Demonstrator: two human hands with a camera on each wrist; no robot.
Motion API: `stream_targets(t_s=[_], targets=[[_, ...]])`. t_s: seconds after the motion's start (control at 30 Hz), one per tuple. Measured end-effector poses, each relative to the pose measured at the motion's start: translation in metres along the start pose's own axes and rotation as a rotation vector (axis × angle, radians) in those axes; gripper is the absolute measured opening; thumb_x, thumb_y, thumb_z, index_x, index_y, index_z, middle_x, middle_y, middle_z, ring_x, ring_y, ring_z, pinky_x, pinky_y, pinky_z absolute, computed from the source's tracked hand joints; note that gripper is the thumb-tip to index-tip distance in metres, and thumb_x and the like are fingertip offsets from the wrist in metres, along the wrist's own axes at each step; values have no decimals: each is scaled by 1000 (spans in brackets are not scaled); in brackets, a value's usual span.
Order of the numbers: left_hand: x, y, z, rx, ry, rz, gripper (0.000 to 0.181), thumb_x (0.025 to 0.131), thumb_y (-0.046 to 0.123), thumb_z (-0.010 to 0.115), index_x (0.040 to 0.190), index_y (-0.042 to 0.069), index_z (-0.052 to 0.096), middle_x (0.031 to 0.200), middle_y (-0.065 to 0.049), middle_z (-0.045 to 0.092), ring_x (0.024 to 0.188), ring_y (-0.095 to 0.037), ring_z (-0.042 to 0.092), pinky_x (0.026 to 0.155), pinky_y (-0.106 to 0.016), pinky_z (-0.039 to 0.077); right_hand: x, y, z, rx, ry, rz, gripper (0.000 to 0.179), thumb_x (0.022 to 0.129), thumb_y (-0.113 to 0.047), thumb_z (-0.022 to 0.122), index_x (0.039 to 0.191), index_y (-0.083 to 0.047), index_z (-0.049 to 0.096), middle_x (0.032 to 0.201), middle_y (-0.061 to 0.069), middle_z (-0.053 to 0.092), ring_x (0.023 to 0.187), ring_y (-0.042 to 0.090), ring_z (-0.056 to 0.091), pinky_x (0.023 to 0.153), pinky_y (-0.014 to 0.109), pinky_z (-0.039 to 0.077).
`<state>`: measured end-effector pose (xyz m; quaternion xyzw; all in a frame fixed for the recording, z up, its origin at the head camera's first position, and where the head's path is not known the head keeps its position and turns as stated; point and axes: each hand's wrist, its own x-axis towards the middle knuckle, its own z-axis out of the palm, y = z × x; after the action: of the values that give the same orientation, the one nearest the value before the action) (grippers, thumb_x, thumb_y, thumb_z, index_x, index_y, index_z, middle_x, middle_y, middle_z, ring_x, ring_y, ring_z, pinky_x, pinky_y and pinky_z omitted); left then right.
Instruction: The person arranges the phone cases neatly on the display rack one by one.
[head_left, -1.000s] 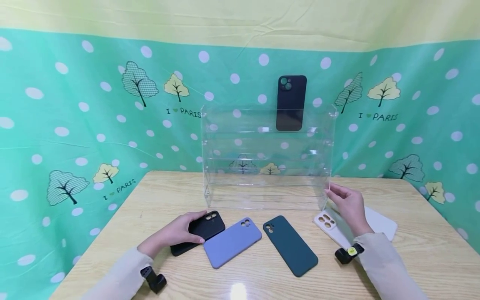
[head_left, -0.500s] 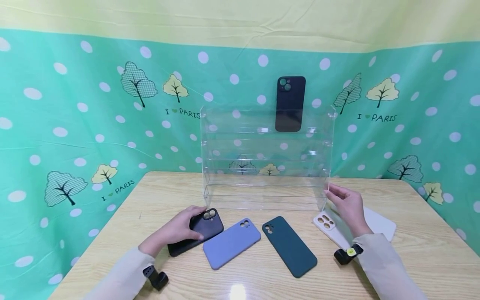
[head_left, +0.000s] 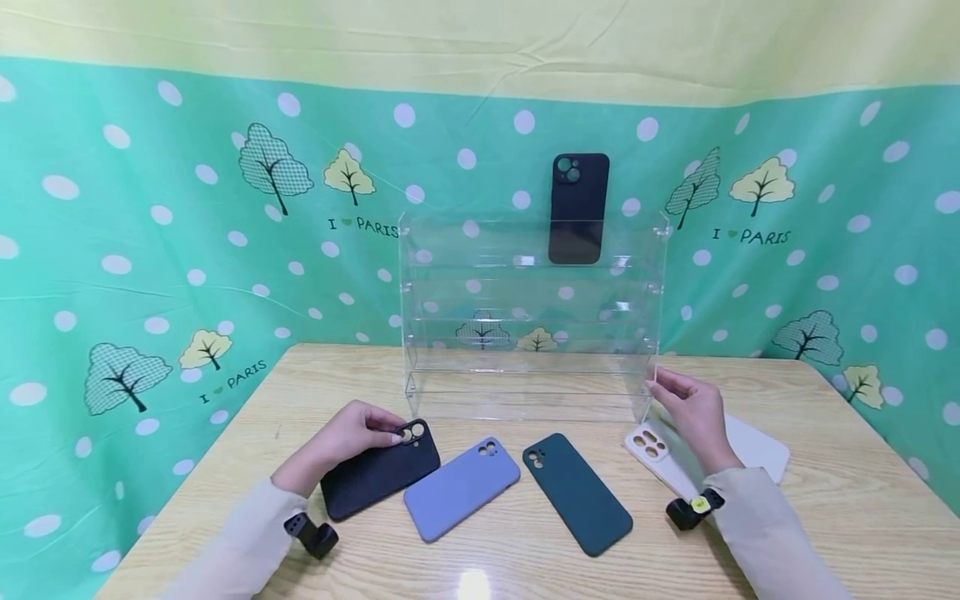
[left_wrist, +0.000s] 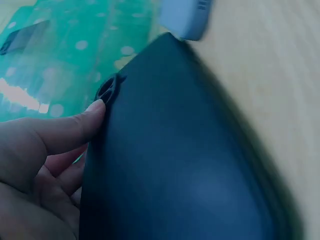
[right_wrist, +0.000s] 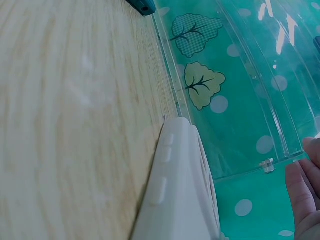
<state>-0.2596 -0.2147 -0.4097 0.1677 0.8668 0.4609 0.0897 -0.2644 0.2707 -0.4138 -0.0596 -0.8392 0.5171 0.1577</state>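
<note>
My left hand [head_left: 351,440] pinches a black phone case [head_left: 381,477] by its long far edge, beside the camera cutout. In the left wrist view the thumb [left_wrist: 75,131] lies on the case's back near the cutout and the fingers go behind it. At the lower right corner of a clear acrylic rack [head_left: 531,407], my right hand [head_left: 693,417] holds the side panel between thumb and fingertips. Another black phone case [head_left: 577,208] stands upright on the rack's top tier. A white phone case [head_left: 667,460] lies partly hidden under my right forearm.
Between the hands, a lavender phone case [head_left: 461,492] and a dark green phone case [head_left: 577,493] lie on the wooden table [head_left: 390,558]. A second white, flat item [head_left: 757,450] is to the right. A green dotted curtain [head_left: 187,275] hangs behind the rack.
My left hand has moved off the black case's middle to its far edge, thumb now by the cutout. The case has shifted slightly left. My right hand stays at the rack.
</note>
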Motion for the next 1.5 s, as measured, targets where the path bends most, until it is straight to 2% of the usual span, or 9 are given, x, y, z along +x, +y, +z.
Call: stream_targets(t_s=[0.23, 0.37, 0.47, 0.53, 0.67, 0.77, 0.97, 1.23, 1.5], targets=[[3, 13, -14, -113, -52, -23, 33, 84, 3, 68, 111, -14, 61, 98, -21, 70, 81, -8, 66, 72, -20, 54, 0, 1, 1, 7, 2, 0, 44, 88, -32, 67, 123, -5, 61, 118, 13, 64, 82, -16, 55, 71, 7, 49], [6, 27, -23, -138, -14, -25, 37, 86, 6, 67, 116, -13, 59, 103, -20, 69, 85, -5, 64, 77, -18, 53, 1, 2, 1, 14, 3, -2, 44, 88, -31, 67, 123, -5, 61, 118, 13, 64, 82, -15, 55, 72, 7, 49], [9, 41, -32, -184, 40, -30, 39, 86, 8, 67, 119, -10, 58, 103, -14, 70, 84, -5, 65, 77, -19, 53, 1, 2, 1, 13, -1, -4, 44, 89, -31, 66, 123, -5, 61, 119, 15, 62, 82, -15, 55, 72, 7, 49], [13, 51, -39, -228, 79, -22, 36, 86, 9, 68, 118, -4, 61, 99, -6, 72, 81, -7, 66, 74, -22, 54, 1, 2, 1, 12, -4, -6, 44, 89, -32, 66, 124, -5, 60, 120, 17, 62, 82, -15, 55, 72, 7, 49], [22, 71, -50, -370, 174, 44, 23, 87, 7, 67, 104, 21, 72, 88, 11, 71, 77, -8, 67, 69, -23, 56, 2, 2, 1, 6, -10, -4, 46, 89, -33, 65, 125, -5, 59, 122, 18, 61, 82, -15, 55, 72, 7, 49], [31, 90, -56, -504, 233, 118, 32, 88, 0, 63, 91, 31, 72, 86, 13, 71, 79, -5, 66, 72, -19, 54, 2, 2, 1, 0, -8, 0, 46, 89, -34, 64, 125, -5, 59, 121, 17, 61, 81, -15, 55, 71, 7, 49], [53, 127, -71, -791, 321, 161, 31, 85, -7, 63, 89, 22, 73, 87, 6, 71, 83, -7, 65, 82, -14, 50, 1, 1, 1, 6, -8, -5, 45, 90, -32, 64, 125, -4, 59, 120, 18, 61, 80, -15, 56, 71, 8, 49], [84, 172, -89, -948, 442, 240, 21, 82, -4, 68, 94, 13, 73, 92, -1, 71, 88, -12, 65, 82, -18, 52, 1, 1, 0, 8, -4, -12, 45, 89, -32, 65, 124, -4, 60, 119, 17, 63, 81, -15, 56, 71, 7, 49], [111, 215, -106, -1129, 498, 332, 23, 81, -8, 67, 98, 6, 71, 95, -6, 70, 89, -16, 65, 84, -23, 52, 0, 0, 0, 6, -10, -15, 44, 89, -32, 65, 124, -4, 60, 119, 18, 62, 82, -15, 55, 71, 7, 49]])
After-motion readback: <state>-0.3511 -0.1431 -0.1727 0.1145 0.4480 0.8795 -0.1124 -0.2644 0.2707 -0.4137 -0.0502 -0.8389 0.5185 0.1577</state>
